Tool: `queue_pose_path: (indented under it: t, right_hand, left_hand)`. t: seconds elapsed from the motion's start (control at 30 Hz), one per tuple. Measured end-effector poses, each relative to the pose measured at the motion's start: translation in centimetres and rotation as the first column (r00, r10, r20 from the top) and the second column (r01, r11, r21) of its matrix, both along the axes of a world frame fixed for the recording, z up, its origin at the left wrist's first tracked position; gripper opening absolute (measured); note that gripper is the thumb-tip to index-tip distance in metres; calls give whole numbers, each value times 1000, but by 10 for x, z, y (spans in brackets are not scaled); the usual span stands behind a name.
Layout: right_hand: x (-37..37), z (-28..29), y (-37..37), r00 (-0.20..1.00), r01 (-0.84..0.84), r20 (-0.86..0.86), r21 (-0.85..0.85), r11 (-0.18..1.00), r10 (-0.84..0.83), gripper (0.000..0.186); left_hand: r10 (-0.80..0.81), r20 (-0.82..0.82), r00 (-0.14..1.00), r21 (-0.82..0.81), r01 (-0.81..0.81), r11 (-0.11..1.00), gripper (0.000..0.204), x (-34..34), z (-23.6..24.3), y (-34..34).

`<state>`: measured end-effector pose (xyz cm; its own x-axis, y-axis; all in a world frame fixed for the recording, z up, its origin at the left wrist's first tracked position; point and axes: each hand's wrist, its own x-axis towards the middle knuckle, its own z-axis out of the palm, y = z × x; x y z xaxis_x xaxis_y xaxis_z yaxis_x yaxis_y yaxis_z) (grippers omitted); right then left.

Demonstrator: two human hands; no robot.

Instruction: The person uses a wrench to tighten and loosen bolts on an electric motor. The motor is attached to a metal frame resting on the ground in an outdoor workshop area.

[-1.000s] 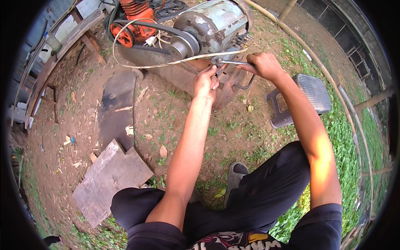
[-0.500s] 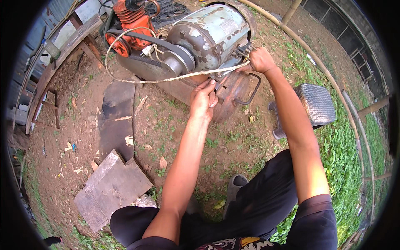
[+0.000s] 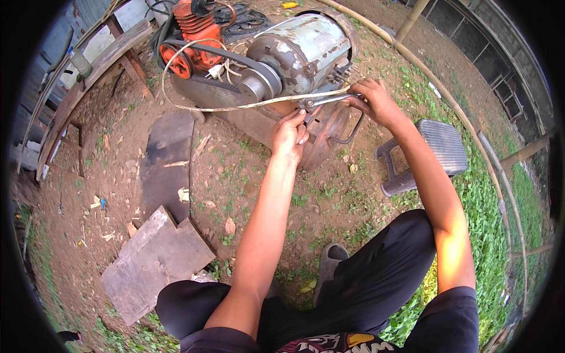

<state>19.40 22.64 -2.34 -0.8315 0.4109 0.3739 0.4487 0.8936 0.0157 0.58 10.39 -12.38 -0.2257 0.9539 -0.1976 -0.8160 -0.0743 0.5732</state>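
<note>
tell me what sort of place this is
Probably an outdoor yard, perhaps a backyard: there is bare soil with patches of grass, a bamboo post and a belt-driven air compressor.

What the left hand [image 3: 288, 134] touches — that is too small to tell.

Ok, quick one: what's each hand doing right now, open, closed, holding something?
Left hand: fingers curled near the wrench's far end, below the motor; whether it grips anything can't be told.
Right hand: closed, holding the wrench.
</note>
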Motion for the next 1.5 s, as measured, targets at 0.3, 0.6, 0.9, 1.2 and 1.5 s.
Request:
queue_pose_path:
  t: [0.3, 0.6, 0.9, 1.2, 1.5]
  right_hand:
    - [-17, 1, -25, 996, 65, 64, -58, 996, -61, 36]
    - [-12, -19, -26, 992, 30, -121, -61, 998, -37, 28]
    - [-10, -23, -12, 987, -35, -152, 55, 998, 43, 24]
    - [-18, -21, -39, 992, 87, -95, 43, 995, -82, 21]
    - [-20, -24, -29, 965, 82, -250, -17, 996, -84, 20]
  left_hand:
    - [-28, -29, 999, 27, 28, 999, 19, 1, -2, 1]
    - [-26, -31, 999, 30, 27, 999, 16, -2, -8, 4]
    - [-10, 14, 1000, 47, 9, 999, 23, 0, -6, 5]
    - [91, 82, 992, -92, -84, 992, 11, 16, 11, -1]
    - [41, 72, 997, 15, -42, 999, 15, 8, -5, 1]
